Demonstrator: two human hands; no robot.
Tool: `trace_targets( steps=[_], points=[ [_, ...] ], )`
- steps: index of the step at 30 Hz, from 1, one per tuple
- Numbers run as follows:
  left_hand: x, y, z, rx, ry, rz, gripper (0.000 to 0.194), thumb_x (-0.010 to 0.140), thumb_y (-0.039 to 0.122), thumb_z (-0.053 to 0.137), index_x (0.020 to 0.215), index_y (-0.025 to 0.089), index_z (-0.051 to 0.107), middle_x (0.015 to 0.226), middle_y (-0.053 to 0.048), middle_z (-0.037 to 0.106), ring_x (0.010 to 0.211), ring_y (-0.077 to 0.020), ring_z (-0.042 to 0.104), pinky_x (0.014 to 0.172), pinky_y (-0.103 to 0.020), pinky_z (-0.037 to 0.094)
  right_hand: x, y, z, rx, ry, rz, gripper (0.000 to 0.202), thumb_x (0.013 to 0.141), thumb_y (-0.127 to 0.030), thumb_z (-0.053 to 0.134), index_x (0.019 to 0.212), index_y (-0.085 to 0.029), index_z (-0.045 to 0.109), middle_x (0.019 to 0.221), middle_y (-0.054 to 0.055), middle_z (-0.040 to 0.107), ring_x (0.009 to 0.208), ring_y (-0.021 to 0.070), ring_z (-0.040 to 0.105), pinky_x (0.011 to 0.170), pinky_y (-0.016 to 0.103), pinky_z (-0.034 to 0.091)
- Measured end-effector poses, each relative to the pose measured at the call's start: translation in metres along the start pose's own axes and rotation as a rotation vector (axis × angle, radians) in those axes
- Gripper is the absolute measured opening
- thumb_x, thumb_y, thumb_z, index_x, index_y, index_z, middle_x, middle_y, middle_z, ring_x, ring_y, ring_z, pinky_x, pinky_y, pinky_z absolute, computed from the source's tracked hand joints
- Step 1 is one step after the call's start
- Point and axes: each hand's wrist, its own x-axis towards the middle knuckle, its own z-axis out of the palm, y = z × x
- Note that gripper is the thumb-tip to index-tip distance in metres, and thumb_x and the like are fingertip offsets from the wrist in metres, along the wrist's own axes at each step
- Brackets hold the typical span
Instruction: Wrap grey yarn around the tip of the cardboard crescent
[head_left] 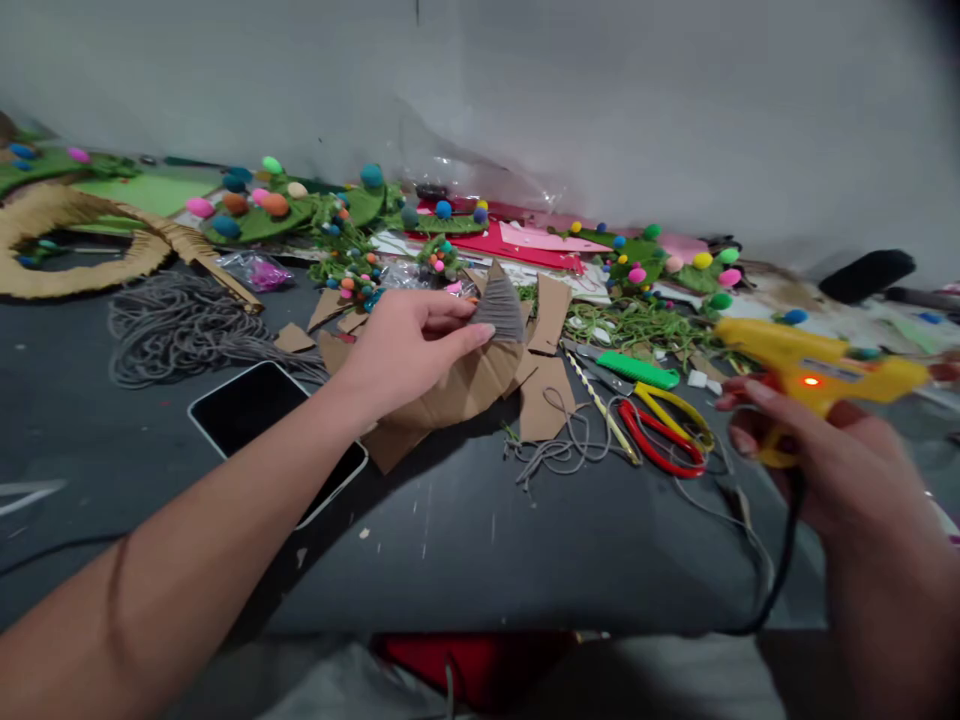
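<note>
Cord-wrapped cardboard point(501, 315) stands to the right of the phone point(251, 405), pinched between the thumb and fingers of your left hand point(409, 345). Well to the phone's right, your right hand point(840, 450) wraps its fingers around a yellow glue gun point(780, 345), red light point(811, 381) glowing. Beyond the phone, on its left, lies tangled gray cord point(176, 325).

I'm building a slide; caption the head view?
Left hand holds a gray cord-wrapped piece, right hand a yellow glue gun.
</note>
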Motion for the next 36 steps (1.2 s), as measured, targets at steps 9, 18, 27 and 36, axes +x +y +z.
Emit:
trace_targets(
  steps=[9, 18, 27, 36],
  points=[
    [0.003, -0.002, -0.006, 0.038, 0.01, -0.015, 0.024, 0.086, 0.035, 0.072, 0.104, 0.021, 0.079, 0.101, -0.005, 0.08, 0.091, -0.0205, 0.074, 0.08, -0.03, 0.058, 0.016, -0.026, 0.074, 0.37, -0.397, -0.02, 0.023, 0.072, -0.034, 0.084, 0.078, -0.016, 0.073, 0.07, 0.004, 0.068, 0.052, 0.01, 0.058, 0.047, 0.019, 0.045],
    [0.009, -0.008, -0.018, 0.114, 0.16, -0.039, 0.03, 0.081, 0.046, 0.077, 0.098, 0.021, 0.08, 0.092, -0.005, 0.079, 0.087, -0.0242, 0.073, 0.069, -0.032, 0.059, 0.004, -0.022, 0.09, 0.245, -0.623, 0.08, 0.023, 0.081, -0.04, 0.077, 0.079, -0.019, 0.068, 0.07, 0.001, 0.066, 0.054, 0.0108, 0.056, 0.05, 0.023, 0.044],
    [0.009, -0.008, -0.019, 0.051, 0.205, -0.06, 0.047, 0.079, 0.054, 0.08, 0.107, 0.017, 0.076, 0.098, -0.003, 0.079, 0.093, -0.0246, 0.07, 0.072, -0.033, 0.059, -0.014, -0.033, 0.108, -0.279, -0.872, 0.008, 0.041, 0.091, -0.057, 0.059, 0.076, -0.019, 0.064, 0.058, 0.0, 0.062, 0.054, 0.0123, 0.054, 0.051, 0.023, 0.04],
    [0.011, -0.012, -0.021, 0.082, 0.211, -0.005, 0.032, 0.082, 0.044, 0.079, 0.104, 0.02, 0.077, 0.095, 0.002, 0.079, 0.088, -0.0193, 0.071, 0.075, -0.033, 0.06, -0.016, -0.029, 0.104, -0.505, -0.747, -0.307, 0.046, 0.095, -0.057, 0.051, 0.072, -0.022, 0.069, 0.048, -0.001, 0.054, 0.044, 0.0144, 0.049, 0.045, 0.027, 0.038]
  ],
)
